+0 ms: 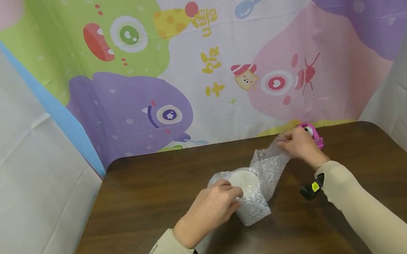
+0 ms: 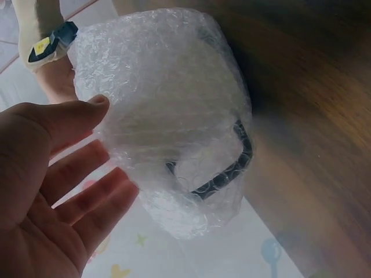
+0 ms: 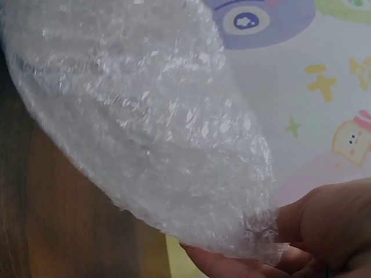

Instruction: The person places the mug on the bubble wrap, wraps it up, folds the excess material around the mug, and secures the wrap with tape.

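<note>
R grip (image 1: 299,144) fwd, in pinch

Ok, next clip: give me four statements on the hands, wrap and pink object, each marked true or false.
1. The right grip holds a loose end of the bubble wrap. True.
2. The pink object is at the table's near edge. False: it is by the far edge.
3. A black band shows through the wrap. True.
4. The left grip is clear of the wrap. False: it touches it.
</note>
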`<state>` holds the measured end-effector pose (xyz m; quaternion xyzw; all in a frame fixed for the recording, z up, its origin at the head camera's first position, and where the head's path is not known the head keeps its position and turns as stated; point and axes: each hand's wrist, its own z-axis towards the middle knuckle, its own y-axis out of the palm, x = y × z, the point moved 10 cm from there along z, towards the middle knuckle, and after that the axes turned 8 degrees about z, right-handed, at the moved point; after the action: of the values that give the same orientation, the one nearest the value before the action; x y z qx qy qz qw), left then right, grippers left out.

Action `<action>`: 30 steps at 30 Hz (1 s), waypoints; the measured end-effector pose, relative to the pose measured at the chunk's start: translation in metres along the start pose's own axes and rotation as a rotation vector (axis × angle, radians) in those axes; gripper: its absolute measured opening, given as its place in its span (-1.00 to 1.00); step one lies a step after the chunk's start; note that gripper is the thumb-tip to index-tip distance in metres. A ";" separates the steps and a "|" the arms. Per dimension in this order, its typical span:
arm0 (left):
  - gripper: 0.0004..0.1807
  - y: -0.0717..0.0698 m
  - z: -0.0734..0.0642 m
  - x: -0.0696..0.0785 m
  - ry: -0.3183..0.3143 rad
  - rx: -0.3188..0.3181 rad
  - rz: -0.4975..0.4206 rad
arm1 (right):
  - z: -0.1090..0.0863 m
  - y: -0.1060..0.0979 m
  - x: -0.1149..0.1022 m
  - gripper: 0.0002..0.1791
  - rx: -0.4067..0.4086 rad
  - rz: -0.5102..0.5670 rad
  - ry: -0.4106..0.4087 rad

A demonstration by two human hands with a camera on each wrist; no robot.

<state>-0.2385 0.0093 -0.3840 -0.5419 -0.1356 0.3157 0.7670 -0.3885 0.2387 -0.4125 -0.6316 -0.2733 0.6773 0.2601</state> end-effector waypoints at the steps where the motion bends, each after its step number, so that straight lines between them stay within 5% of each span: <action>1: -0.90 -0.001 0.000 0.000 0.004 0.006 0.009 | -0.001 0.000 -0.001 -0.63 -0.003 0.010 0.002; 13: -0.92 -0.011 -0.004 0.003 0.036 0.069 0.057 | -0.012 -0.011 -0.026 -0.72 0.069 0.061 -0.112; 30: -0.81 -0.010 -0.002 0.004 0.031 0.063 0.023 | -0.024 -0.014 -0.038 -0.76 0.089 0.110 -0.143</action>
<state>-0.2309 0.0083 -0.3765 -0.5240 -0.1074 0.3202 0.7819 -0.3622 0.2230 -0.3769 -0.5836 -0.2259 0.7453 0.2301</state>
